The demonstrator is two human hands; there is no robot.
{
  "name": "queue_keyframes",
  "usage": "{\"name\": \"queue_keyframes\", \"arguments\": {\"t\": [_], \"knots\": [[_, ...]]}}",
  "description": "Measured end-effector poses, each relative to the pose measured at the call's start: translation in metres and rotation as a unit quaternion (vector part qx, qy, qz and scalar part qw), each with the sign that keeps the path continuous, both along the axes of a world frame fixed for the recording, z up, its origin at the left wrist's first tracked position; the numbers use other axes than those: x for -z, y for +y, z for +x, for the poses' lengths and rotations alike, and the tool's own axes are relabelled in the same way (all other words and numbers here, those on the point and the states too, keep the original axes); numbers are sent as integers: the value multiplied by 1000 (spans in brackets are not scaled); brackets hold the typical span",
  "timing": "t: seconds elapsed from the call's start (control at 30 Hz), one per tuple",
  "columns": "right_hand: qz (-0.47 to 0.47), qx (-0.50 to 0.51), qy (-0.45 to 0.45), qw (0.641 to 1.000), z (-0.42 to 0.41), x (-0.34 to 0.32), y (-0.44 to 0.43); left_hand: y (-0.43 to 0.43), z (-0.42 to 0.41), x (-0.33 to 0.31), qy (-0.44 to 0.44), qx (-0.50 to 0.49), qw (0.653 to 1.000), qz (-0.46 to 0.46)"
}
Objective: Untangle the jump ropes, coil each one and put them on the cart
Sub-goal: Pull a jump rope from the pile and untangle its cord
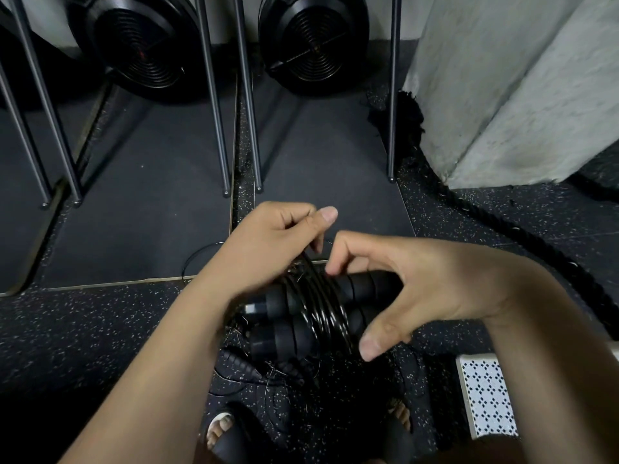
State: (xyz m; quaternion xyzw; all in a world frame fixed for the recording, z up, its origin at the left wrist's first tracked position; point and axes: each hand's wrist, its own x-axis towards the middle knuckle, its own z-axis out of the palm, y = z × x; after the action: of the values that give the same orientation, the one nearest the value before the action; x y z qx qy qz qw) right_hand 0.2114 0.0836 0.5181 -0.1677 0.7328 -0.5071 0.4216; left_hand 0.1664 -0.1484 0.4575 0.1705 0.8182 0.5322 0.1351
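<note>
1. Far to the left of the handles (365, 286) and beyond them, slanted metal bars (43, 105) and two black fan housings (147, 45) stand on dark mats; the picture edge cuts off their tops.
2. The left hand (268, 242) sits just above and left of the handles; its grip is pinched together on the thin black cable (321, 303) where strands rise from the wraps; the thumb hides most of the fingertips.
3. The two handles lie side by side, crosswise between the hands, above the speckled floor (100, 329); the cable is wound round their middles in several turns; only the left caps show.
4. Below the handles, a tangle of ropes (248, 366) lies on the floor, too dark to separate; sandalled feet (221, 430) show only in part.
5. The right hand (418, 289) covers the handles' right ends; its grip is clamped on them, index fingertip on top beside the wraps, thumb underneath.
6. Right of the handles, a thick rope (522, 236) runs along the floor past a pale pillar (519, 78); the forearm cuts off a patterned panel (485, 396).
</note>
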Motion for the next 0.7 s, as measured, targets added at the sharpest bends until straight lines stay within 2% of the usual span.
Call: {"name": "queue_keyframes", "arguments": {"t": [0.07, 0.13, 0.2, 0.23, 0.27, 0.3, 0.37, 0.47, 0.57, 0.63, 0.7], "knots": [[-82, 21, -18, 996, 0, 1, 3, -4, 2, 1, -83, 6, 996, 42], [-149, 56, -28, 987, -2, 5, 4, -6, 7, 2, -115, 61, 988, 85], [-203, 94, -23, 974, -5, 9, 4, -4, 6, 8, -190, 40, 972, 136], [-224, 113, -16, 968, -7, 11, 3, -1, 6, 17, -198, 20, 977, 73], [-238, 136, -7, 962, -9, 13, 2, 6, 7, 14, -169, -84, 981, 47], [-248, 163, 2, 955, -10, 15, 1, 9, 9, 12, -132, -117, 983, 44], [-261, 216, 15, 941, -13, 18, -2, 21, 10, 4, -98, -115, 988, 40], [-260, 286, 30, 922, -17, 21, -4, 20, 8, 6, -118, -74, 990, 27], [-235, 372, 64, 895, -23, 23, -3, 23, 11, 4, -84, -28, 996, -22], [-181, 405, 107, 890, -25, 28, 0, 25, 11, 5, -75, -10, 995, -65], [-79, 409, 172, 893, -26, 34, 7, 28, 14, 3, -68, 19, 991, -111]]}}
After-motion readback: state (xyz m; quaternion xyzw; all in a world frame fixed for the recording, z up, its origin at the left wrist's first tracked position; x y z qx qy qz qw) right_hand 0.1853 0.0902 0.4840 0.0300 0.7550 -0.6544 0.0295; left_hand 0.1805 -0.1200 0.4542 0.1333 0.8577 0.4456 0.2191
